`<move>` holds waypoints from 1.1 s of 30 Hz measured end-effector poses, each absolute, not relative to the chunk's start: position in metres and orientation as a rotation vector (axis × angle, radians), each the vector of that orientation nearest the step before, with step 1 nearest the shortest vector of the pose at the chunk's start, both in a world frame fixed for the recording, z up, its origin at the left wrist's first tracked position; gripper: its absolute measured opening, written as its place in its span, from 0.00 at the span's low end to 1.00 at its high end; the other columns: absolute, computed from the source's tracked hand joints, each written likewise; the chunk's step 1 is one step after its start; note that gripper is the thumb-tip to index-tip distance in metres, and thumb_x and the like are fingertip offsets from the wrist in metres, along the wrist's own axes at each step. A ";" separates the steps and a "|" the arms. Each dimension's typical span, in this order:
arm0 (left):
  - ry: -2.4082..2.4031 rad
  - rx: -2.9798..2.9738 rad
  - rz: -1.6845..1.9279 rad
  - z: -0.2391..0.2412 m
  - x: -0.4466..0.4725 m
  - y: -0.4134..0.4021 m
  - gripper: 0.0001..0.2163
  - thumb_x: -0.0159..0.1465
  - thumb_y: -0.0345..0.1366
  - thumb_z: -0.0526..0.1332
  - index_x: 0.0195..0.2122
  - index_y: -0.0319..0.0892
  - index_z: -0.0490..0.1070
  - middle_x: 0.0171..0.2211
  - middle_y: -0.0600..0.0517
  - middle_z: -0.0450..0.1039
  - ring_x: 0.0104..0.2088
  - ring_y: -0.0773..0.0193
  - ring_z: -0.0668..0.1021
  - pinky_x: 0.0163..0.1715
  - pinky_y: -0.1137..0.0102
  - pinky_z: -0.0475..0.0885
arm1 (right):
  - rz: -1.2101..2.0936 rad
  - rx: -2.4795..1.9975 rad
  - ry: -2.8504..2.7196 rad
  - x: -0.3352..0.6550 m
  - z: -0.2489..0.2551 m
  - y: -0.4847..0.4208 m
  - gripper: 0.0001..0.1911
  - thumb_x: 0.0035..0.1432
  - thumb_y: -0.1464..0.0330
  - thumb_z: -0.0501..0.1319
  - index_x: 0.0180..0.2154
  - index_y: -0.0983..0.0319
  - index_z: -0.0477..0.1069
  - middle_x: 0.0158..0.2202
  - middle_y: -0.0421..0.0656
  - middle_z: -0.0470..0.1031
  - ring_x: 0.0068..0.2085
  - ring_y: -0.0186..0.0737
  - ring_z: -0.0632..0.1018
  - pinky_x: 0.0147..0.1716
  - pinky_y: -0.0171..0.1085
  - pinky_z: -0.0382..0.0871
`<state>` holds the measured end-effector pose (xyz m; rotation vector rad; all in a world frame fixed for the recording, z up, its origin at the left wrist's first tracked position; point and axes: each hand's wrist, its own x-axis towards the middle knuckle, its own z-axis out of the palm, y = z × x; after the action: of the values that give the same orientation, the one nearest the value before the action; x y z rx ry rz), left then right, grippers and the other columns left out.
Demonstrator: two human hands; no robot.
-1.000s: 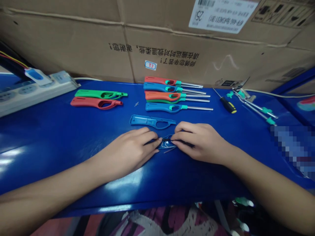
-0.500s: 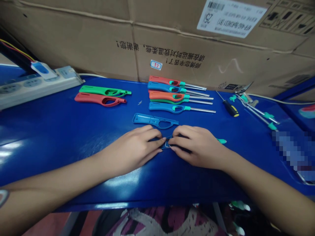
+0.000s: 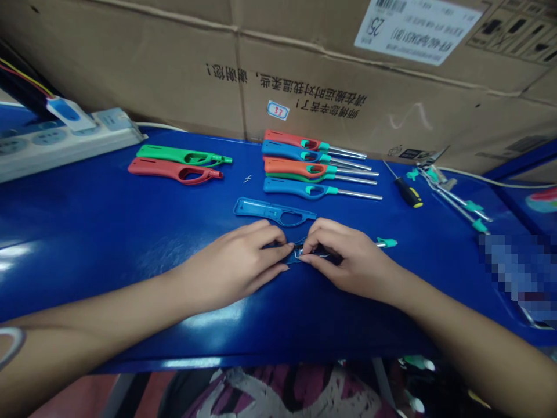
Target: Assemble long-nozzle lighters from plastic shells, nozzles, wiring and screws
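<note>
Between my hands lies an open blue lighter casing half (image 3: 294, 260) with a thin pale wire (image 3: 297, 253) showing in it. My left hand (image 3: 239, 258) is closed over the casing's left end, steadying it against the table. Thumb and index finger of my right hand (image 3: 352, 249) pinch together at the wire; their tips hide exactly what they grip. Beyond the right hand, a metal tube with a teal tip (image 3: 386, 242) sticks out. Just behind the hands rests another blue casing half (image 3: 256, 209), its inside facing up.
Several long-nosed lighters (image 3: 296, 187) lie in a row at the back. Green (image 3: 167, 154) and red (image 3: 161, 169) casings are left of them, near small metal pins (image 3: 248, 179). A screwdriver (image 3: 408, 193), metal tubes (image 3: 456, 203), a power strip (image 3: 65, 145) and a cardboard box (image 3: 174, 69) surround the area.
My right fingers have drawn into a tighter pinch at the wire, and more of the teal-tipped tube shows. My left hand stays on the casing. The view has shifted slightly.
</note>
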<state>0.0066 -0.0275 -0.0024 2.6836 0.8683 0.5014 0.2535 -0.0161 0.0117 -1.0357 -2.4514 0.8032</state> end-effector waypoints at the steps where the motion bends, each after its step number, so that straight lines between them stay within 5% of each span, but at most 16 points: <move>1: 0.869 2.685 0.498 -0.002 0.006 -0.027 0.15 0.73 0.38 0.56 0.56 0.40 0.74 0.46 0.45 0.73 0.46 0.56 0.75 0.48 0.61 0.75 | 0.798 -1.059 -2.451 0.253 0.012 -0.016 0.01 0.63 0.72 0.63 0.38 0.60 0.72 0.39 0.39 0.72 0.35 0.31 0.71 0.35 0.34 0.64; 12: 0.874 2.680 0.493 -0.003 0.007 -0.027 0.15 0.73 0.38 0.55 0.56 0.42 0.74 0.46 0.45 0.73 0.46 0.56 0.75 0.48 0.61 0.75 | 0.762 -1.192 -2.362 0.251 0.010 -0.017 0.03 0.58 0.73 0.63 0.32 0.61 0.71 0.33 0.37 0.70 0.26 0.29 0.63 0.28 0.34 0.58; 27: 0.851 2.665 0.435 0.000 0.006 -0.028 0.14 0.74 0.38 0.54 0.55 0.46 0.74 0.43 0.47 0.70 0.44 0.58 0.73 0.45 0.63 0.73 | 0.426 -1.120 -2.524 0.250 0.007 -0.020 0.05 0.65 0.71 0.57 0.34 0.61 0.68 0.36 0.42 0.73 0.35 0.35 0.74 0.31 0.34 0.61; 33: 0.847 2.695 0.435 -0.001 0.007 -0.027 0.14 0.74 0.38 0.54 0.57 0.47 0.73 0.42 0.46 0.69 0.43 0.58 0.72 0.43 0.63 0.73 | 0.233 -1.122 -2.679 0.252 0.006 -0.020 0.10 0.69 0.67 0.54 0.35 0.61 0.70 0.36 0.43 0.74 0.31 0.35 0.73 0.25 0.35 0.57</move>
<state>0.0068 -0.0268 -0.0013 2.6951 0.8474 0.4355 0.2517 -0.0203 0.0064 -1.1224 -2.6789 0.2327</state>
